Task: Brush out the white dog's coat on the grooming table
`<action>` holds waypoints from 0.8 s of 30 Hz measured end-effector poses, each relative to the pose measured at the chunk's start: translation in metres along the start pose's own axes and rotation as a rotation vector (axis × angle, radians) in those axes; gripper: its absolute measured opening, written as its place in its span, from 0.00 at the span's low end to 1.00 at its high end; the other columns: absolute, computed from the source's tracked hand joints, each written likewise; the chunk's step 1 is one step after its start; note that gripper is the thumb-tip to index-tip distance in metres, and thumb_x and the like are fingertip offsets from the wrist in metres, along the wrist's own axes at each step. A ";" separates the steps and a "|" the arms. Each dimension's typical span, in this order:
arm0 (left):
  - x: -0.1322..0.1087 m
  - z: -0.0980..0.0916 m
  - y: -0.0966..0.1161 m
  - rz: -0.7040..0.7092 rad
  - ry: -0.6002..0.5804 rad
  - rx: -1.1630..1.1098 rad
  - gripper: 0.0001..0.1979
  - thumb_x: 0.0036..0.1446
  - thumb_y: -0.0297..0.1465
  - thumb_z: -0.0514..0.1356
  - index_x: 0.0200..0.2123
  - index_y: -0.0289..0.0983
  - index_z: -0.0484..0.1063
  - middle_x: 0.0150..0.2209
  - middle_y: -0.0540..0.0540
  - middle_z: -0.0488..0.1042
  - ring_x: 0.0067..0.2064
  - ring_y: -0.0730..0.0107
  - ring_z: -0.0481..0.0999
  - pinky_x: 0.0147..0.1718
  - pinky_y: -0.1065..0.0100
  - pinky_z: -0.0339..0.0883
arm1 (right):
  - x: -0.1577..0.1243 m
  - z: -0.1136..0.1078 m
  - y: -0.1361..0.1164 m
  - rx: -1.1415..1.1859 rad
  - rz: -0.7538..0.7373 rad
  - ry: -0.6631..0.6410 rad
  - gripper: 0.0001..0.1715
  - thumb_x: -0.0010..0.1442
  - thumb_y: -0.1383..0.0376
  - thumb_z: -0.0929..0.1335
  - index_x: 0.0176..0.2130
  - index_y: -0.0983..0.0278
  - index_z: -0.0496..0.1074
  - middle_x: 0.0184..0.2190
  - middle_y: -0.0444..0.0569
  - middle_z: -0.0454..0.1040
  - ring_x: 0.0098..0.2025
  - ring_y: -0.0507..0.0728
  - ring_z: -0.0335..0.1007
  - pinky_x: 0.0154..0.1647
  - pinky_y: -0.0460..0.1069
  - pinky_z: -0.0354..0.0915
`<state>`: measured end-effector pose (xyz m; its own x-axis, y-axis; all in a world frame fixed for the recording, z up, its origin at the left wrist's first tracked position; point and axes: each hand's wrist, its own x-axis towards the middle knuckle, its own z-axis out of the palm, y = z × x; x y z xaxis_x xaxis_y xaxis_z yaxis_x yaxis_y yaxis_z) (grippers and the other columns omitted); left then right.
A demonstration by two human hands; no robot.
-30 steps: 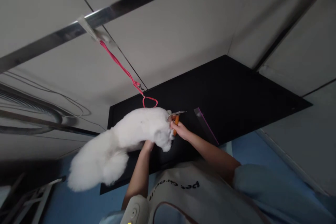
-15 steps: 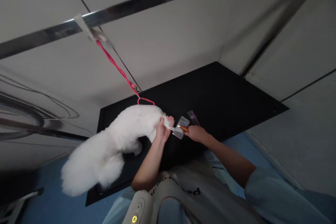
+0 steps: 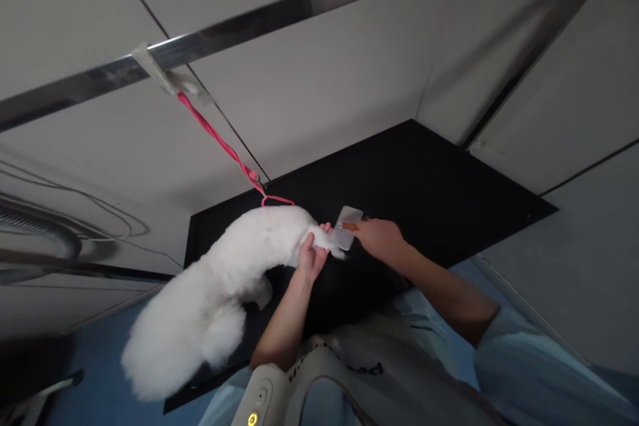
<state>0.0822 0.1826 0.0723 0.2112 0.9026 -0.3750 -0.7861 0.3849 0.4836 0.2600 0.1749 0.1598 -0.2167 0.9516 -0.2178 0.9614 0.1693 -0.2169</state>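
A fluffy white dog (image 3: 254,237) stands on the black table, its body stretching toward the lower left. My left hand (image 3: 313,256) is closed around a thin white furry part at the dog's right end, thumb on top. In my right hand (image 3: 382,238) is a slicker brush (image 3: 346,227) with an orange handle and a pale rectangular head. The brush head is at the tip of that furry part, just right of my left hand. A pink strap (image 3: 214,133) runs down to a loop at the dog's back.
The black table (image 3: 399,173) reaches to the right behind my hands. Above it a metal bar (image 3: 249,20) crosses the view and holds the strap. A ribbed hose (image 3: 44,226) and cables are at the left by the wall.
My right hand and the brush have moved slightly up, and the brush head is turned flatter. The purple-edged object behind the brush is now hidden. The view has shifted a little.
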 end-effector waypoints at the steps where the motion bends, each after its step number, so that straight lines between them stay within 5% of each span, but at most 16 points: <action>1: 0.001 0.000 0.002 0.009 0.005 0.009 0.14 0.60 0.35 0.55 0.42 0.33 0.74 0.45 0.39 0.77 0.53 0.60 0.72 0.56 0.62 0.62 | 0.001 0.000 -0.004 0.027 -0.077 0.024 0.23 0.67 0.58 0.57 0.46 0.66 0.74 0.41 0.61 0.77 0.43 0.63 0.74 0.41 0.52 0.64; 4: 0.007 -0.002 0.011 -0.016 -0.017 0.035 0.17 0.60 0.38 0.54 0.42 0.32 0.74 0.45 0.38 0.77 0.55 0.59 0.71 0.56 0.62 0.62 | 0.005 0.001 -0.008 0.088 -0.245 -0.003 0.20 0.67 0.61 0.58 0.50 0.59 0.73 0.43 0.56 0.77 0.45 0.61 0.73 0.42 0.51 0.64; 9: 0.017 -0.004 0.020 0.036 -0.040 0.015 0.16 0.57 0.37 0.58 0.43 0.32 0.74 0.50 0.38 0.74 0.56 0.59 0.70 0.56 0.61 0.62 | 0.002 -0.005 0.014 -0.072 0.041 -0.145 0.18 0.64 0.66 0.60 0.39 0.69 0.78 0.38 0.63 0.77 0.43 0.64 0.74 0.40 0.52 0.63; 14: 0.014 -0.001 0.030 -0.048 -0.047 0.068 0.19 0.57 0.39 0.55 0.45 0.33 0.74 0.48 0.38 0.76 0.56 0.55 0.71 0.54 0.59 0.65 | 0.011 -0.006 -0.016 0.151 -0.165 0.061 0.19 0.66 0.61 0.59 0.49 0.57 0.74 0.43 0.52 0.77 0.45 0.58 0.72 0.43 0.48 0.62; 16: 0.013 0.000 0.034 -0.116 -0.056 0.103 0.19 0.57 0.40 0.55 0.45 0.33 0.73 0.46 0.37 0.76 0.54 0.53 0.72 0.52 0.57 0.67 | 0.016 0.000 -0.020 0.187 -0.192 0.034 0.19 0.66 0.59 0.58 0.49 0.56 0.74 0.43 0.51 0.77 0.44 0.58 0.73 0.42 0.48 0.62; 21: 0.019 -0.001 0.037 -0.104 0.047 0.102 0.12 0.59 0.34 0.53 0.36 0.32 0.73 0.38 0.39 0.78 0.44 0.61 0.78 0.47 0.61 0.69 | 0.009 0.006 0.007 0.021 0.019 -0.123 0.19 0.64 0.61 0.61 0.37 0.66 0.78 0.37 0.61 0.77 0.42 0.64 0.74 0.40 0.52 0.63; 24: 0.026 0.000 0.036 -0.043 0.139 0.116 0.12 0.59 0.28 0.50 0.27 0.35 0.71 0.30 0.43 0.77 0.36 0.66 0.78 0.46 0.63 0.69 | 0.012 -0.003 -0.003 0.101 -0.025 0.003 0.19 0.65 0.59 0.60 0.40 0.63 0.78 0.39 0.57 0.78 0.43 0.62 0.74 0.42 0.51 0.62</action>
<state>0.0593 0.2198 0.0795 0.1545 0.8524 -0.4995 -0.7044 0.4495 0.5494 0.2547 0.1863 0.1605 -0.2402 0.9481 -0.2085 0.9336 0.1668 -0.3170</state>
